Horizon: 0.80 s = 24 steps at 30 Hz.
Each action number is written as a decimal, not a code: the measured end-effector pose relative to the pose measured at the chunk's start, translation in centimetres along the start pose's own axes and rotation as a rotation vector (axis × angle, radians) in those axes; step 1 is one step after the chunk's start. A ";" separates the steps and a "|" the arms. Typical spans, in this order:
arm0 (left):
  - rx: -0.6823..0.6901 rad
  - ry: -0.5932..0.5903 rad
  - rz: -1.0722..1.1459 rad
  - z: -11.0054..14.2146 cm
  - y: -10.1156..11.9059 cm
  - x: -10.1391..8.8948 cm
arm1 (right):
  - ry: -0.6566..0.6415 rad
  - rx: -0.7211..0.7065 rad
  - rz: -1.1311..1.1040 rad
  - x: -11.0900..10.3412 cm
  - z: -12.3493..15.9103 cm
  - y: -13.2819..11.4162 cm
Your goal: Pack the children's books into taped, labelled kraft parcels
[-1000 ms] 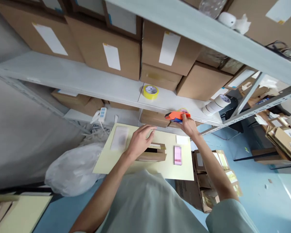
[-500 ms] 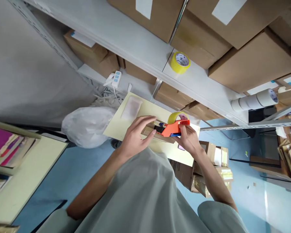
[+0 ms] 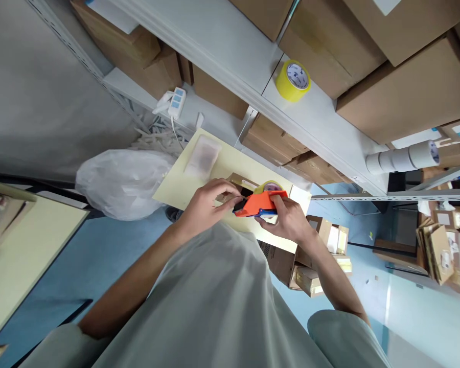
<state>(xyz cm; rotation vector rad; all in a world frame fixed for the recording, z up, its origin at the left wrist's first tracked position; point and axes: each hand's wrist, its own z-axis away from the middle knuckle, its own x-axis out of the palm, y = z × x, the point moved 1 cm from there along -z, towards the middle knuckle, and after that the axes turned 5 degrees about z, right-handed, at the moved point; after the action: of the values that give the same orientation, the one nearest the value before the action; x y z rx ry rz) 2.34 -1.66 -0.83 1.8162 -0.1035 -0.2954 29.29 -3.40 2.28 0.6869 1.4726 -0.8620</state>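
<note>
My right hand is wrapped round an orange tape dispenser with blue and black parts. A yellow tape roll sits on the dispenser. My left hand is at the dispenser's black front end, thumb and forefinger drawn together in a pinch. Whatever lies between those fingertips is too small to make out. Behind the dispenser, partly hidden, a brown cardboard box rests on the pale yellow table. A translucent white packet lies at the table's left end.
Grey shelving with cardboard boxes runs behind the table. On it are another yellow tape roll, white rolls and a power strip. A full plastic bag stands left. Cartons sit on the floor at right.
My left fingers have closed from an open spread into a pinch at the dispenser's front. The dispenser has tilted and moved slightly left in my right hand. The whole view has shifted.
</note>
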 end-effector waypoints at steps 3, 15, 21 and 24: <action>-0.156 -0.048 0.123 0.1 -1.1 -0.1 | -0.148 0.100 -0.030 -0.7 -0.4 -0.9; -0.643 -0.139 0.413 2.7 -7.3 0.6 | -0.666 0.361 -0.237 -3.8 -3.7 -3.1; -0.730 -0.219 0.583 1.4 -7.1 1.5 | -0.823 0.440 -0.222 -6.7 -5.8 -2.8; -0.750 -0.222 0.594 0.4 -7.9 -0.1 | -0.883 0.502 -0.188 -8.0 -6.5 -2.1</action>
<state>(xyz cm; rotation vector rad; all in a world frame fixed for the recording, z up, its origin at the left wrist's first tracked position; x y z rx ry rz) 1.47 0.09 -8.47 0.9449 -0.5941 -0.0841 24.70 1.52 10.39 0.4231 0.5255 -1.4682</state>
